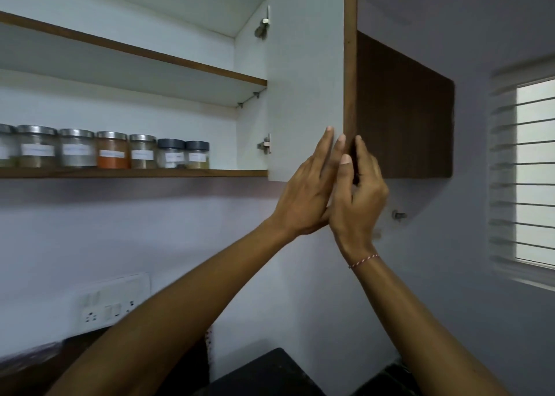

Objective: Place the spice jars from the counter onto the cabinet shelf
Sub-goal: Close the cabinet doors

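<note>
On the far left I see the spice jars lined up in a single row along the lowest cabinet shelf, labels facing out, steel lids on the left ones and two dark-lidded jars at the right end. They sit close to the front edge, probably so the labels can be read from below. The shelf above shows nothing on the part in view. Below, on the wall, there is a switch and socket plate.

Moving right, the cabinet door stands swung open, its white inner face toward me, hung on two hinges. My left hand lies flat against that inner face near the lower free corner, fingers straight, holding nothing. My right hand wraps the door's brown edge, thumb on the near side and fingers curled behind it, so it grips the door. I judge the jars are already placed and both hands are set to swing the door shut; I cannot see any counter jars left.

At the far right is a louvred window.
</note>
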Available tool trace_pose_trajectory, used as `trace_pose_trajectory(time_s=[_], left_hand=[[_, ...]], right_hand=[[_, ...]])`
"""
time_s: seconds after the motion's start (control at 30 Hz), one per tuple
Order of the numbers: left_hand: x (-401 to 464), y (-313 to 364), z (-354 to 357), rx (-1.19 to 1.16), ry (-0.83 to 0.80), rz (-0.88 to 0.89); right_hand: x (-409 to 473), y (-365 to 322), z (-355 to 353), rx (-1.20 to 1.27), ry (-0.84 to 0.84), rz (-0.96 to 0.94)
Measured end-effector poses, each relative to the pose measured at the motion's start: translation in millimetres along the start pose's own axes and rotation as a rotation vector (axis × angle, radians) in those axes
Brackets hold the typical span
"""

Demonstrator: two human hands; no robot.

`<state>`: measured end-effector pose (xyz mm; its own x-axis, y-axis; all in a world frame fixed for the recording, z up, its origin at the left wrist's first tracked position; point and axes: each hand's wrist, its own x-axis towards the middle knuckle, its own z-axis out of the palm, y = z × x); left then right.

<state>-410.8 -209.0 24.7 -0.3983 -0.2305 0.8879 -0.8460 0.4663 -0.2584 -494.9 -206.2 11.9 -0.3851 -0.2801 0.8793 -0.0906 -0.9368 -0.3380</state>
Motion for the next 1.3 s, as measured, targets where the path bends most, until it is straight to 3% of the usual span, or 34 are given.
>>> trace_pose_trajectory(time_s=[0.23, 0.5, 0.63, 0.77, 0.87, 1.13, 1.3], left_hand=[[-33, -15, -74, 0.009, 0.205, -0.239], [-79, -57, -149, -0.053, 0.284, -0.523], [-103, -92, -180, 0.095, 0.138, -0.608], [-121, -130, -205, 0.208, -0.217, -0.649], [-135, -158, -218, 0.458, -0.408, -0.638], [-167, -227, -229, 0.999, -0.752, -0.578], [-170, -261, -232, 1.06, -0.871, -0.618]], right_hand=[[-33, -48, 43, 0.122, -0.222, -0.087], [-73, -81, 118, 0.121, -0.676, -0.144], [-84, -85, 159, 0.089, -0.885, -0.154], [-96, -82, 198, 0.008, -1.011, -0.236], [-103, -71, 228, -0.096, -1.088, -0.233], [-116, -30, 303, -0.344, -1.226, -0.251], [-121, -10, 332, -0.439, -1.244, -0.312]])
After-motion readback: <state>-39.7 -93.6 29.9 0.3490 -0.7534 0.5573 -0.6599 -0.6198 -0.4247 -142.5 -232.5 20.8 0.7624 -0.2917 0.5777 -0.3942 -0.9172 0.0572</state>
